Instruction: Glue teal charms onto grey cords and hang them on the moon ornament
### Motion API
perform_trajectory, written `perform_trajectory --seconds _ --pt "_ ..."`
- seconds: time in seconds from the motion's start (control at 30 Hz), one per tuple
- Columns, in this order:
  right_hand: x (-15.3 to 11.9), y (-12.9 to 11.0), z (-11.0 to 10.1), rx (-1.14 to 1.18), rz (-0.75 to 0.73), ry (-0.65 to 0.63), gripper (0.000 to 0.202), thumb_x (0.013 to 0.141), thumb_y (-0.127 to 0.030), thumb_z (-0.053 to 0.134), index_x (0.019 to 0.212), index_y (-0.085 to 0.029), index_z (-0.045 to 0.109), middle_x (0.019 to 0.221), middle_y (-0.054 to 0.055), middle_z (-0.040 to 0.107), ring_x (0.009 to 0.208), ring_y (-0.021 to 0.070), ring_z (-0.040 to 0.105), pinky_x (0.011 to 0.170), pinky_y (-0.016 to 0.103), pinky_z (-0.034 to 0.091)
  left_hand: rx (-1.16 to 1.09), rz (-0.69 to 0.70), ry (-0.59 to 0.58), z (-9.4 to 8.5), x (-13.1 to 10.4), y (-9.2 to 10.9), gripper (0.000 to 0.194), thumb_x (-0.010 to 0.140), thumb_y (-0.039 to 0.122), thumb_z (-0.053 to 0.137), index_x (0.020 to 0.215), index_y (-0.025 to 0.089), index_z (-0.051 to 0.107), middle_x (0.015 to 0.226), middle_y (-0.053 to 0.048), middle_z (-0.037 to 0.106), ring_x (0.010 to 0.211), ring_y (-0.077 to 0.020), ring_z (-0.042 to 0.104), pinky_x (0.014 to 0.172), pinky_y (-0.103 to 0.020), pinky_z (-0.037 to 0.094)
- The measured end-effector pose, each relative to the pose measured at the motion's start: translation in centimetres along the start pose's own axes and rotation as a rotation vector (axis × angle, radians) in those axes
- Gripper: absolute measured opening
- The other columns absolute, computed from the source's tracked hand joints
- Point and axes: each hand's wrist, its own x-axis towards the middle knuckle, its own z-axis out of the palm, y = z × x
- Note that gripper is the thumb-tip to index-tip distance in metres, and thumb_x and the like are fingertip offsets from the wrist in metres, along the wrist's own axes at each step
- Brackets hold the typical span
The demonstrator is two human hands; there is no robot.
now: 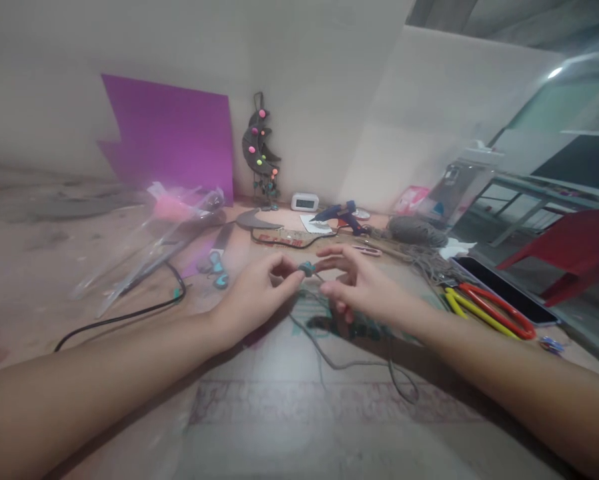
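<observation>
Wall: pale, with a purple board [179,133] and a moon decoration [258,143], seemingly finished, against it.
Desk [329,457]: clear sheet on top; clock [305,202], glue gun [335,212] and yarn [417,231] at the back.
Right side: phone [509,293] on the desk; red chair [569,247] beyond.
Teal piece [307,269]: between the hands, above the desk; apparently unfinished.
Left hand [269,287]: pinching that piece.
Right hand [357,283]: fingers slightly parted just beside it; whether gripping, I cannot tell.
String [332,364]: loose, looped below, seemingly unsecured.
</observation>
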Motion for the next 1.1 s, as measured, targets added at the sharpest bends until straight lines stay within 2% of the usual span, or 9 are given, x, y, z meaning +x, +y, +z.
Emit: perform_trajectory --seconds 0.1,0.13,0.2,0.33,0.5,0.7,0.9,1.03,1.1 --pt "-0.5 1.4 1.1 0.017 0.078 0.016 0.044 0.078 -0.028 0.067 0.114 -0.024 0.042 0.092 -0.001 0.065 0.042 0.0066 0.051 0.033 0.021 0.043 0.029 0.006 0.010 -0.1 0.1 -0.1 0.021 0.089 0.037 0.053 0.082 0.019 0.059 0.082 -0.001 0.065 0.078 -0.0170 0.060 0.073 -0.029 0.048" --pt "-0.5 1.8 1.1 -0.014 0.047 0.041 0.038 0.081 -0.027 0.064 0.112 -0.024 0.043 0.081 -0.004 0.062 0.043 0.0075 0.051 0.036 0.022 0.043 0.033 -0.005 0.005 -0.1 0.1 -0.1 0.021 0.089 0.038 0.053 0.083 0.019 0.059 0.082 -0.001 0.065 0.077 -0.0170 0.060 0.072 -0.029 0.048" --pt "-0.6 2.3 0.7 -0.156 -0.113 0.100 0.027 0.086 -0.026 0.059 0.110 -0.023 0.046 0.068 -0.007 0.056 0.050 0.0100 0.055 0.047 0.024 0.047 0.030 -0.040 -0.010 0.0 0.0 -0.1 0.022 0.089 0.040 0.053 0.083 0.020 0.059 0.081 0.000 0.064 0.074 -0.0168 0.060 0.068 -0.029 0.048" --pt "-0.9 2.4 -0.1 -0.564 -0.458 0.238 0.014 0.090 -0.026 0.057 0.103 -0.021 0.055 0.072 -0.001 0.060 0.063 0.0126 0.056 0.061 0.027 0.046 0.012 -0.052 -0.021 0.1 -0.1 -0.2 0.022 0.088 0.042 0.054 0.082 0.022 0.059 0.079 -0.001 0.065 0.072 -0.0182 0.062 0.059 -0.028 0.048" --pt "-0.9 2.1 -0.4 -0.760 -0.644 0.292 0.007 0.093 -0.023 0.055 0.094 -0.020 0.061 0.078 0.003 0.064 0.068 0.0148 0.056 0.063 0.028 0.044 0.012 -0.035 -0.038 0.3 -0.1 -0.4 0.021 0.086 0.042 0.055 0.081 0.022 0.059 0.080 -0.002 0.067 0.075 -0.0200 0.063 0.063 -0.030 0.050" --pt "-0.9 2.0 -0.6 -0.760 -0.660 0.281 0.016 0.096 -0.026 0.051 0.086 -0.022 0.062 0.075 0.003 0.064 0.070 0.0161 0.059 0.063 0.029 0.044 0.030 0.017 -0.065 0.2 0.0 -0.5 0.021 0.088 0.040 0.054 0.084 0.020 0.060 0.083 -0.001 0.067 0.077 -0.0178 0.062 0.072 -0.031 0.049" --pt "-1.2 2.0 -0.3 -0.756 -0.575 0.208 0.024 0.098 -0.032 0.047 0.081 -0.021 0.060 0.075 0.003 0.065 0.070 0.0163 0.060 0.065 0.029 0.045 0.050 0.033 -0.080 0.2 -0.1 -0.3 0.019 0.089 0.037 0.055 0.084 0.020 0.059 0.083 0.000 0.066 0.077 -0.0171 0.061 0.072 -0.031 0.047" --pt "-1.3 2.4 -0.3 -0.715 -0.499 0.208 0.017 0.095 -0.037 0.052 0.098 -0.022 0.059 0.076 0.001 0.063 0.068 0.0153 0.058 0.065 0.028 0.045 0.037 0.036 -0.082 0.1 -0.2 -0.1 0.018 0.089 0.036 0.055 0.083 0.019 0.059 0.083 0.000 0.066 0.077 -0.0166 0.061 0.073 -0.031 0.047" --pt "-1.2 2.7 -0.3 -0.703 -0.529 0.247 0.030 0.088 -0.041 0.062 0.110 -0.021 0.056 0.074 0.000 0.059 0.065 0.0147 0.055 0.063 0.027 0.044 0.023 0.012 -0.084 0.1 -0.1 -0.1 0.019 0.089 0.037 0.055 0.083 0.019 0.059 0.081 0.001 0.065 0.075 -0.0162 0.060 0.072 -0.030 0.047"
